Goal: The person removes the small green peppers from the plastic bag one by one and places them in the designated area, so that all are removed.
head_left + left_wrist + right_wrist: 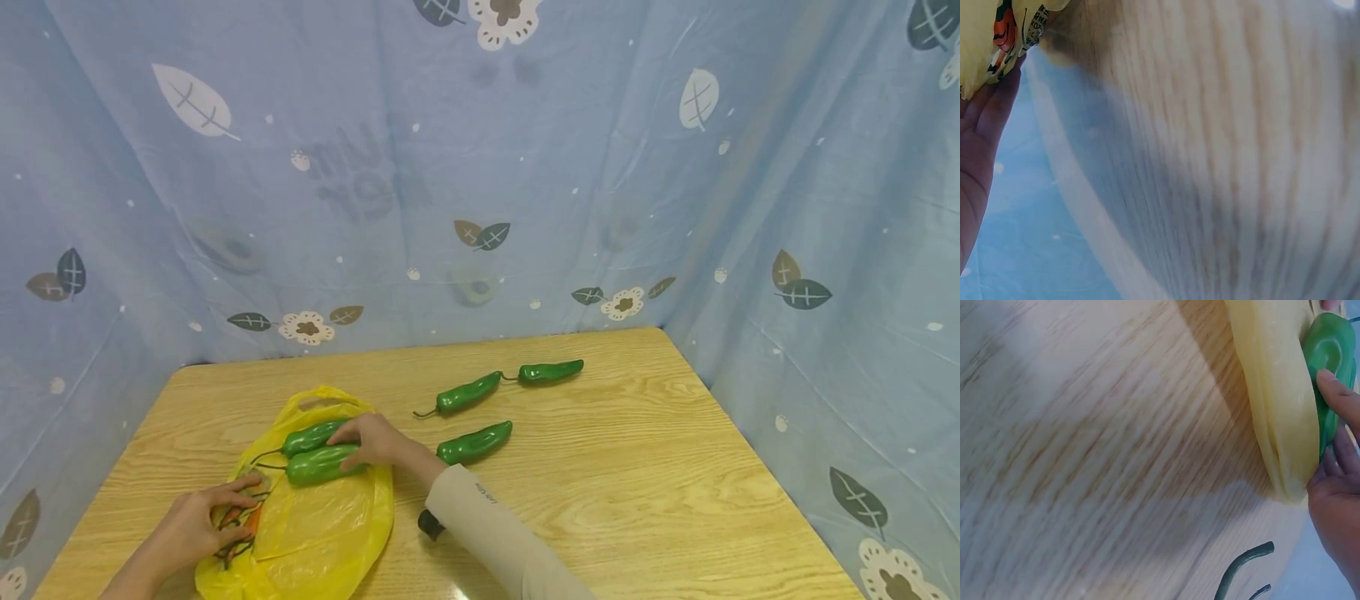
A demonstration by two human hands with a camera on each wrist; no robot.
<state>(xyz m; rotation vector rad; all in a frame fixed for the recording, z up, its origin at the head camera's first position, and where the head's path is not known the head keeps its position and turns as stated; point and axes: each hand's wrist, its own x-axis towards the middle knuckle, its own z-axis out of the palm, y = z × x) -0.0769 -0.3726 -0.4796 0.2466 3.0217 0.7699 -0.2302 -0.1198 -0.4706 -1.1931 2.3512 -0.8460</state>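
Note:
A yellow plastic bag [322, 533] lies on the table at the left, with two green peppers on it, the nearer one [318, 467] beside the farther one [303, 439]. My right hand [378, 440] is over their right ends, thumb and fingers curled round them; in the right wrist view the hand [1341, 450] has its thumb on a green pepper [1329, 347] beside the bag's edge [1279, 406]. My left hand [191, 525] pinches the bag's printed left side; in the left wrist view its fingers [997, 106] meet the print [1005, 28].
Three more green peppers lie right of the bag: one near the right forearm [475, 443], one behind it [468, 393], one farther right [551, 372]. A black object [431, 524] sits beside the right sleeve. Patterned blue cloth [420, 167] stands around the table.

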